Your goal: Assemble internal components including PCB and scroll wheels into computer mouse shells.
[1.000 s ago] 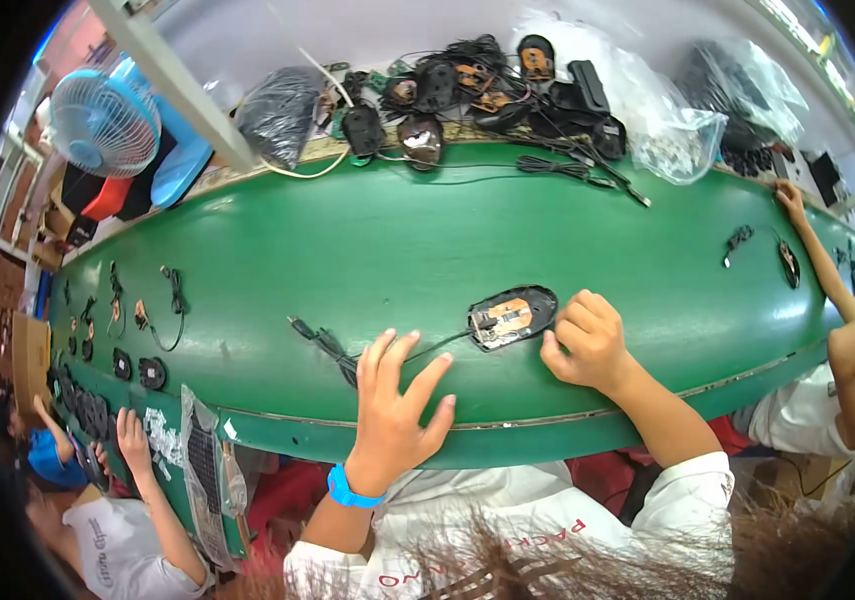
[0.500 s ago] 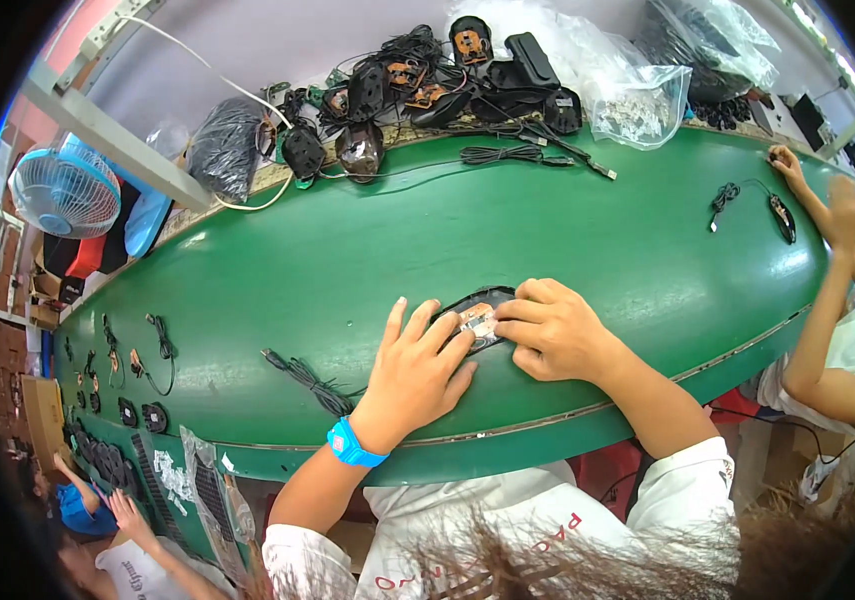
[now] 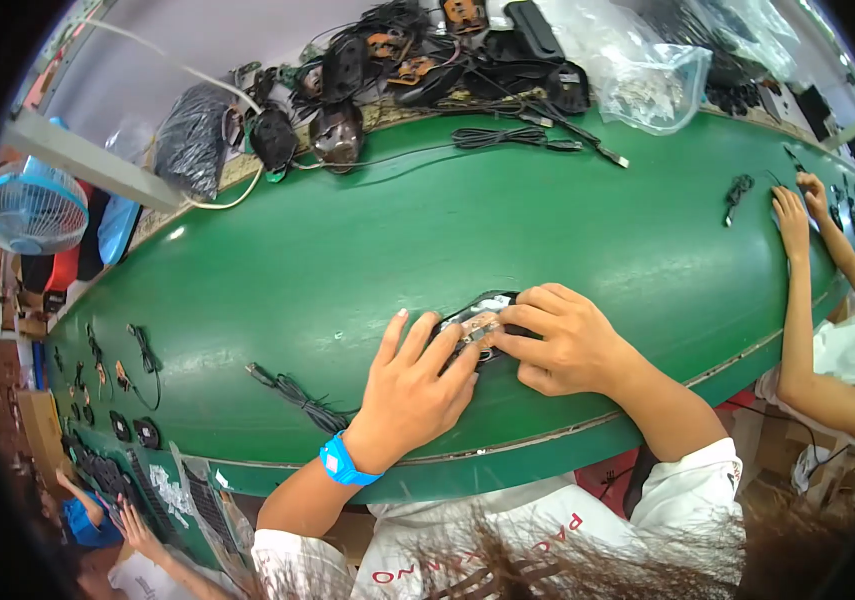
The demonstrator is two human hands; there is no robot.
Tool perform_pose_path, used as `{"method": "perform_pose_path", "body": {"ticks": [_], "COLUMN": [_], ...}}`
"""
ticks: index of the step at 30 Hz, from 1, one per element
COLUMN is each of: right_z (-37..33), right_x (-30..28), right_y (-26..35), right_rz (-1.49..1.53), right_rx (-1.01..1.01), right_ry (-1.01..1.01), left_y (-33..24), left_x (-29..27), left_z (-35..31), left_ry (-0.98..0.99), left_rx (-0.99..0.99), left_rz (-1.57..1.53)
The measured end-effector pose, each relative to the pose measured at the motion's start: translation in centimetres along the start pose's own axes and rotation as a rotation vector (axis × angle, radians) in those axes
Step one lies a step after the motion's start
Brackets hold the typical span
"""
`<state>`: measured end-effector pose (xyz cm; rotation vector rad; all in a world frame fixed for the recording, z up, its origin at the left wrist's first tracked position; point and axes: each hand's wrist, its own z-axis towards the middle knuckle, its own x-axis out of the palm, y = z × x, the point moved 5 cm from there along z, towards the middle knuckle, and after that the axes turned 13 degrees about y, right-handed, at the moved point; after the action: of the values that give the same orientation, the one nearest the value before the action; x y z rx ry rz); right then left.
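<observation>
An opened computer mouse (image 3: pixel 480 323), a black shell with an orange-brown circuit board inside, lies on the green work surface in front of me. My left hand (image 3: pixel 415 385), a blue watch on its wrist, steadies the left side of the shell with spread, bent fingers. Over the right side, my right hand (image 3: pixel 562 335) pinches at the board and the shell's edge. Its fingertips hide whatever small part they may hold. A bundled black cable (image 3: pixel 299 398) lies left of my left hand, running toward it.
Along the back edge lie a heap of mouse parts (image 3: pixel 412 70), a cable bundle (image 3: pixel 507 138) and clear plastic bags (image 3: pixel 647 90). A fan (image 3: pixel 37 208) stands at far left. More small parts (image 3: pixel 134 430) lie front left. At right, a co-worker's hands (image 3: pixel 795 220) work near another cable (image 3: pixel 737 198).
My view has shifted slightly. Both my hands stay on the mouse, with small finger movements. The co-worker's near hand has come down to the surface, close to the cable there.
</observation>
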<state>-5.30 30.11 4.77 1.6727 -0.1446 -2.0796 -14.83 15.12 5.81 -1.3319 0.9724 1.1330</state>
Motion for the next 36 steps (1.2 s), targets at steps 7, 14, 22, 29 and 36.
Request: {"method": "perform_pose_path", "body": {"ticks": [7,14,22,29,36], "right_z": [0.7,0.7,1.3,1.4,0.3], "right_x": [-1.6,-0.7,-1.3,-1.2,-1.4], "right_y": [0.9,1.1,0.8,0.2,-0.6], "right_rz": [-0.008,0.009,-0.085,-0.149,0.003], "right_rx": [-0.003,0.012,-0.033,0.058,0.045], "right_ry": [0.009,0.003,-0.013,0.001,-0.096], "left_y": [-0.5,-1.0,-0.4,-0.2,-0.8], "left_x": [1.1,2.3,0.9,0.8,0.6], "left_z": [-0.3,-0.7,-0.5,0.2,0.4], "left_ry": [-0.201,-0.231,-0.207,-0.062,-0.050], "left_rx": [0.029,-0.013,0.014,0.027,0.029], "left_rz": [-0.022,-0.015,-0.071,-0.046,-0.036]}}
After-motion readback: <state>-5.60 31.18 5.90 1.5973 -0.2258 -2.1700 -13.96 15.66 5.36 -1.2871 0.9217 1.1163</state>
